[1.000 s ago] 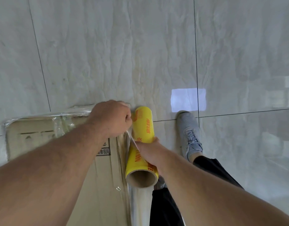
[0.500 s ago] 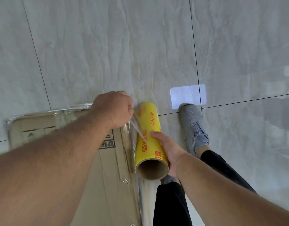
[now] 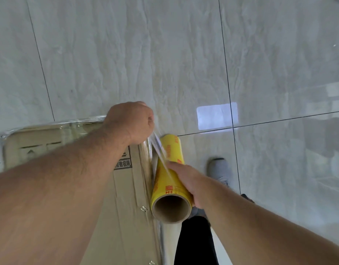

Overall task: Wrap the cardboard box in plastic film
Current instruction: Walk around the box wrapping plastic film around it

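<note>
The left hand point(image 3: 131, 123) pinches a stretched film strand point(image 3: 160, 150); the right hand point(image 3: 186, 180) grips the yellow roll point(image 3: 169, 180) (core end open) beside the film-covered cardboard box point(image 3: 124, 188) on the floor point(image 3: 145, 54).

The left hand point(image 3: 131, 124) is clenched into a fist at the far right corner of the cardboard box point(image 3: 122, 192), pinching a twisted strand of plastic film point(image 3: 159, 150) that runs to the yellow roll point(image 3: 169, 178). The right hand point(image 3: 189, 181) grips the roll, held just beside the box's film-covered edge above the tiled floor point(image 3: 184, 54). A grey shoe point(image 3: 219, 169) stands nearby.
</note>
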Demonstrator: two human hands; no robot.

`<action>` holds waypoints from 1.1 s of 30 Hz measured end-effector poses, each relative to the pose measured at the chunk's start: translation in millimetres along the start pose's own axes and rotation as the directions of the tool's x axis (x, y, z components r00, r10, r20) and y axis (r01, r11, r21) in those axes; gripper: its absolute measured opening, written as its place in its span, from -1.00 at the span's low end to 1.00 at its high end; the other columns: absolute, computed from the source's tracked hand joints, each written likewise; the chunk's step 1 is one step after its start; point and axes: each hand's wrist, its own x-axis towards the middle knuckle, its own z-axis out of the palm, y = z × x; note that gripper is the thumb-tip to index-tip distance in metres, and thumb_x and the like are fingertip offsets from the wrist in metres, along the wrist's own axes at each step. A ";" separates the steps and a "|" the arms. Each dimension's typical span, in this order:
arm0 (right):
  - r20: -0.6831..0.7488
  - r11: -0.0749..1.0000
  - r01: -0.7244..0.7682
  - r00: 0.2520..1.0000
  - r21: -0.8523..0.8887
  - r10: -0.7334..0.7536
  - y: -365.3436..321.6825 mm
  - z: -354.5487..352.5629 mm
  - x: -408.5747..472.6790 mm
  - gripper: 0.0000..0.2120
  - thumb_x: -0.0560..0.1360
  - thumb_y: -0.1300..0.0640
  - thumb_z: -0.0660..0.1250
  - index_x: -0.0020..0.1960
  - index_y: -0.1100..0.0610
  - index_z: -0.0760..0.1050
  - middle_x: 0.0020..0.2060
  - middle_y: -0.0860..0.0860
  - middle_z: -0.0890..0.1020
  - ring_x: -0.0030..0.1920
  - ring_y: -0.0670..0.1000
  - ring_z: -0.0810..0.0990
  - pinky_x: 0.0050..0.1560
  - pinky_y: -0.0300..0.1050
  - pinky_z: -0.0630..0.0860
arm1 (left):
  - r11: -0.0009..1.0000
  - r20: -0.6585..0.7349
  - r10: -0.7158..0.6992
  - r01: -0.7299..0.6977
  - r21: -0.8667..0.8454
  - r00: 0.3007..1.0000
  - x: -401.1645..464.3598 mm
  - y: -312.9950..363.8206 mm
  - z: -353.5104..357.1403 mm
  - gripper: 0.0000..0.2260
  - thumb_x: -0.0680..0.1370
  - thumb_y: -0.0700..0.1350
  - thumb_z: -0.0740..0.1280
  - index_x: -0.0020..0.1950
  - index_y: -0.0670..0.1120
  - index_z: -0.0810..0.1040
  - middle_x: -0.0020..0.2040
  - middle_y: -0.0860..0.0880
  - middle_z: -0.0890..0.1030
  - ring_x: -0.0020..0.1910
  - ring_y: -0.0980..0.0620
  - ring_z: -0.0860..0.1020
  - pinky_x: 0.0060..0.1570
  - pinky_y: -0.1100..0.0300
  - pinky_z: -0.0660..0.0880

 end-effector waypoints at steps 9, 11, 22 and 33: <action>0.108 0.943 -0.071 0.993 0.325 0.037 21.2 -3.4 10.2 -0.17 0.26 -0.30 0.62 0.43 0.03 0.59 0.07 0.24 0.81 -0.11 0.24 0.84 -0.16 0.10 0.75 | 0.999 -0.033 -0.041 0.042 0.022 0.999 -0.3 2.3 3.1 -0.74 0.64 -0.03 0.19 -0.22 0.10 0.54 0.06 0.12 0.60 0.02 -0.04 0.59 0.07 -0.04 0.58; 0.131 0.938 -0.077 0.991 0.339 0.033 21.5 -5.9 9.8 -0.27 0.38 -0.29 0.62 0.43 0.05 0.60 0.05 0.24 0.81 -0.19 0.21 0.83 -0.23 0.04 0.73 | 0.999 -0.049 -0.043 0.044 0.027 0.998 -0.3 2.3 3.6 -0.75 0.63 -0.03 0.19 -0.07 0.07 0.66 0.09 0.11 0.61 0.04 -0.04 0.60 0.08 -0.05 0.58; 0.253 0.871 -0.131 0.967 0.474 0.007 32.9 -7.3 3.8 -0.28 0.41 -0.18 0.64 0.46 0.12 0.57 0.11 0.29 0.80 -0.04 0.29 0.82 -0.13 0.16 0.76 | 0.995 -0.108 -0.088 0.091 0.026 0.990 5.9 0.8 14.2 -0.75 0.64 -0.01 0.19 0.02 0.07 0.68 0.13 0.13 0.62 0.09 -0.04 0.60 0.12 -0.05 0.56; 0.199 0.925 -0.085 0.980 0.369 0.010 35.7 -19.6 -2.8 -0.33 0.45 -0.21 0.62 0.42 0.08 0.55 0.08 0.28 0.80 -0.01 0.29 0.83 -0.04 0.18 0.78 | 0.988 -0.104 0.001 0.015 0.151 0.995 4.8 1.5 14.8 -0.74 0.64 -0.09 0.21 0.14 0.03 0.70 0.19 0.06 0.63 0.16 -0.10 0.55 0.20 -0.07 0.49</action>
